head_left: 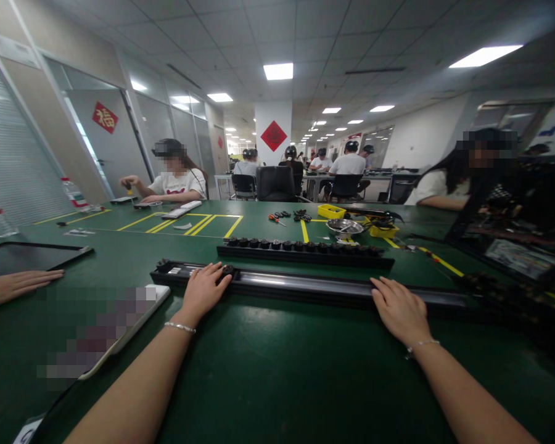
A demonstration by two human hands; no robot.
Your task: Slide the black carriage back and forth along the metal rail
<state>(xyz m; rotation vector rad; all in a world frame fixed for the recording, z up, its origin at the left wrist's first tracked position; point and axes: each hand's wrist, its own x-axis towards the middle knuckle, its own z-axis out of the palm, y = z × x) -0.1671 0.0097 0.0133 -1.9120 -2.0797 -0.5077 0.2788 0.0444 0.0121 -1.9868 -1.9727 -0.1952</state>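
Note:
A long black channel (305, 285) with a shiny inside lies crosswise on the table in front of me. My left hand (205, 288) reaches over its near edge, with thumb and fingertips closed about a small black part (230, 271) inside the channel. Farther right, my right hand (401, 311) rests on the channel's near wall, fingers stretched out and holding nothing. Behind lies a second black rail (305, 252) with a row of small round black parts along its top. More small black pieces (161, 264) sit at the channel's left end.
On the green table (277, 382) lies a white-edged phone-like slab (160, 293), its face blurred out. A co-worker's hand (25, 283) rests at the left. A metal bowl (345, 227), yellow bins (332, 211) and an orange-handled screwdriver (275, 219) stand farther back. Dark equipment (513, 246) crowds the right.

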